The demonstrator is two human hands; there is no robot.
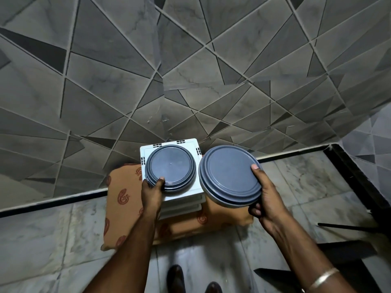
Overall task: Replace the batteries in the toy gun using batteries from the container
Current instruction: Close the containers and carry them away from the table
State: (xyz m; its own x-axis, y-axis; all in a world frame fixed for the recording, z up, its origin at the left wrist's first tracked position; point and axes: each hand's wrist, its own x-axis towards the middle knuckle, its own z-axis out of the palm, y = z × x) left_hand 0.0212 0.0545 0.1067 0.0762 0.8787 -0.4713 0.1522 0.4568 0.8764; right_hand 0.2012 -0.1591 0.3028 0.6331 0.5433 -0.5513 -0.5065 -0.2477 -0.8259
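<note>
Centre round blue-grey lidded plastic container (170, 167) sits flat on white square plastic stool (148, 151), lid facing up at camera; round, no long axis. Left hand (152, 191) grips near-left rim, thumb over lid. Second round blue-grey lidded plastic container (229, 174), right of centre, held clear of stool, slightly tilted; right hand (266, 197) clasps right edge, thumb on lid, fingers curled beneath. Both lids on; contents hidden. Stool apparently rests on orange paisley fabric cushion (124, 191), on pale marble floor (42, 240).

Dim, even indoor light; wide-angle edges curve, lower corners blur.
</note>
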